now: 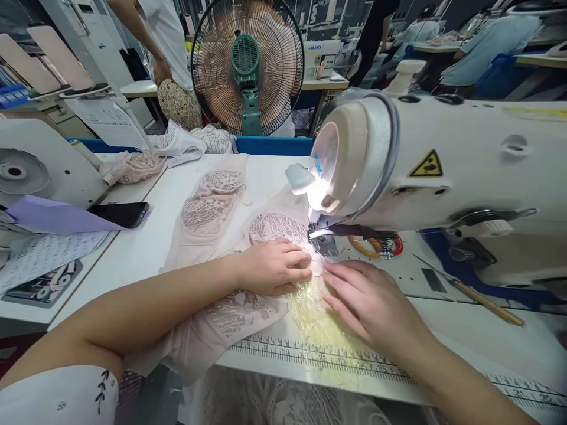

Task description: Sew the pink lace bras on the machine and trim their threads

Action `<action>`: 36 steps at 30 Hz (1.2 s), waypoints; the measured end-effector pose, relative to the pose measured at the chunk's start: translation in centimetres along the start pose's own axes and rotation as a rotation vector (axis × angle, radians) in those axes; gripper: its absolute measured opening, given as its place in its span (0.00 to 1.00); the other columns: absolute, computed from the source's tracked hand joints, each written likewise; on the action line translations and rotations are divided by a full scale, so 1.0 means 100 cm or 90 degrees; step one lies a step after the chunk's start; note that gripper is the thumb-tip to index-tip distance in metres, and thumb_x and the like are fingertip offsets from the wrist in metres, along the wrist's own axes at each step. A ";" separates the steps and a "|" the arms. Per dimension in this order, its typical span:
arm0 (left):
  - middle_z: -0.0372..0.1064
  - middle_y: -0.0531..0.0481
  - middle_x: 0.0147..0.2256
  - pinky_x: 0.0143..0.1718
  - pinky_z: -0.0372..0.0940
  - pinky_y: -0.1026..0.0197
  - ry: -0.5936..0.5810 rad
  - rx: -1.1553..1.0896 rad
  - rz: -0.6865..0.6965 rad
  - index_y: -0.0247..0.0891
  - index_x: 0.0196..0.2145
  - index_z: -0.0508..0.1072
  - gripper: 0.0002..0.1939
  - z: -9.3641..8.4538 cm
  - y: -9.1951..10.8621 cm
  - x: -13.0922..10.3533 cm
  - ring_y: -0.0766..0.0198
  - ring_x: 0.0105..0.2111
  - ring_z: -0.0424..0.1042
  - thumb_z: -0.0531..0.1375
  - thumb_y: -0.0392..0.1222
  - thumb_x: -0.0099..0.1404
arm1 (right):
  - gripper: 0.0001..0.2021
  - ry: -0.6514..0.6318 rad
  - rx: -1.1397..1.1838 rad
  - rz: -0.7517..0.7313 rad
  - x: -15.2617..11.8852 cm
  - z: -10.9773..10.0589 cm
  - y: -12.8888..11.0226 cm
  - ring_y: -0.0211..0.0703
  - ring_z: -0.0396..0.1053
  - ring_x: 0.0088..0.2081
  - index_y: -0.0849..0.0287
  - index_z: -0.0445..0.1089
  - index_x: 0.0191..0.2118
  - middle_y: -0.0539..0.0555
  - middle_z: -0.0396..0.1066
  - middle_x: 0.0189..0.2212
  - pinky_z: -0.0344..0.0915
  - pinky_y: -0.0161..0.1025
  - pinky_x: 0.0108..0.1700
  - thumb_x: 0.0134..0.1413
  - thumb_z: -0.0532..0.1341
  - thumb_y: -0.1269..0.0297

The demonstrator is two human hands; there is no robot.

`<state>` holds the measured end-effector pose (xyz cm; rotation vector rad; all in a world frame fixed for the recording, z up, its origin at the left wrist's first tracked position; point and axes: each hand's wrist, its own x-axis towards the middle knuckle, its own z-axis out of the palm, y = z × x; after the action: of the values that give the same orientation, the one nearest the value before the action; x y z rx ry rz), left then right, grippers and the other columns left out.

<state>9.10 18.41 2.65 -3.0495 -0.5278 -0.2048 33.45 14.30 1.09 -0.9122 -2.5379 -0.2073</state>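
Note:
A sewing machine reaches in from the right, its lamp lighting the needle area. Pale pink lace fabric lies beneath and left of the presser foot. My left hand rests flat on that fabric, fingers stretched toward the foot. Just right of it, my right hand lies with fingers spread at the edge of the pink piece and a crinkled yellow translucent sheet. Neither hand is wrapped round anything. More lace pieces extend back on the table, and others lie under my left forearm.
A black phone, purple paper and another machine are at the left. A wooden-handled tool lies right. A large fan stands behind the table. People are in the background. A ruler strip runs along the front edge.

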 end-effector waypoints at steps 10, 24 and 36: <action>0.69 0.39 0.52 0.48 0.60 0.50 0.023 0.009 -0.004 0.32 0.53 0.69 0.18 0.007 -0.011 -0.002 0.52 0.50 0.68 0.52 0.42 0.70 | 0.18 0.027 -0.109 -0.031 0.013 0.009 0.021 0.59 0.65 0.51 0.58 0.76 0.43 0.63 0.72 0.48 0.65 0.47 0.39 0.58 0.50 0.75; 0.75 0.42 0.47 0.45 0.67 0.56 0.109 -0.046 -0.094 0.35 0.42 0.77 0.13 0.009 -0.019 0.001 0.57 0.45 0.72 0.52 0.36 0.70 | 0.12 0.004 -0.110 -0.007 0.034 0.017 0.020 0.49 0.67 0.39 0.56 0.73 0.26 0.53 0.74 0.33 0.59 0.41 0.34 0.58 0.57 0.72; 0.75 0.41 0.44 0.48 0.68 0.54 0.060 0.006 0.016 0.35 0.48 0.75 0.14 0.007 -0.013 0.003 0.56 0.45 0.73 0.54 0.35 0.68 | 0.13 0.021 -0.059 -0.104 0.009 0.016 0.020 0.53 0.67 0.49 0.59 0.75 0.41 0.51 0.77 0.43 0.62 0.48 0.49 0.62 0.53 0.73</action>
<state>9.00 19.77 2.04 -3.0171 -0.4829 -0.3421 33.55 16.79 0.03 -0.7283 -2.5908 -0.3903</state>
